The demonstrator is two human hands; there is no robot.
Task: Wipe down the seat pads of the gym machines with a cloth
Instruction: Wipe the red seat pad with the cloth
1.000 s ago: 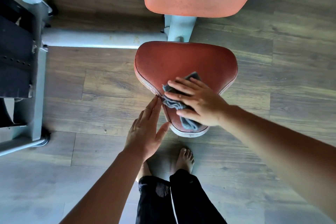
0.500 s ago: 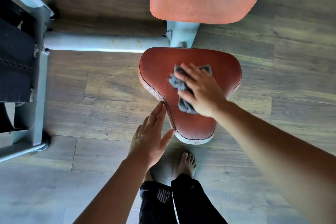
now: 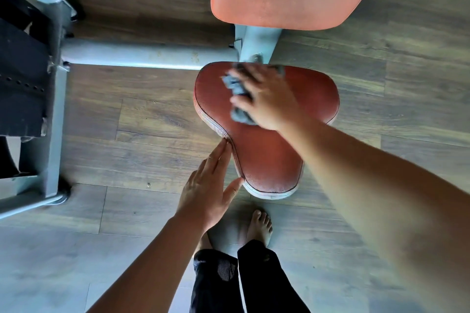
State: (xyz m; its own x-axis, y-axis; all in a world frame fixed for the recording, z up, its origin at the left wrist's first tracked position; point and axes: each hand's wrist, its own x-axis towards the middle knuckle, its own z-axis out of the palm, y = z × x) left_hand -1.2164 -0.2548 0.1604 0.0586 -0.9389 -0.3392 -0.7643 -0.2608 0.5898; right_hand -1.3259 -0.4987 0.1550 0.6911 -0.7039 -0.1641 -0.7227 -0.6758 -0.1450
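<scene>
Wood-plank floor [image 3: 142, 119]; right hand [image 3: 269, 99], fingers stretched out, presses grey cloth [image 3: 240, 115] onto red seat pad [image 3: 267, 157], far end; left hand [image 3: 207, 190] flat, fingers straight, touching pad's left edge.

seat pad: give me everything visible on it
The seat pad is red-brown, vinyl-like, flat, wide at the far end and narrowing toward the person. Dark piping rims its top; the side rim looks pale and worn. A grey-blue post stands at its far end. The right hand presses a grey cloth on its far part; the left hand touches its left edge with straight fingers.
</scene>
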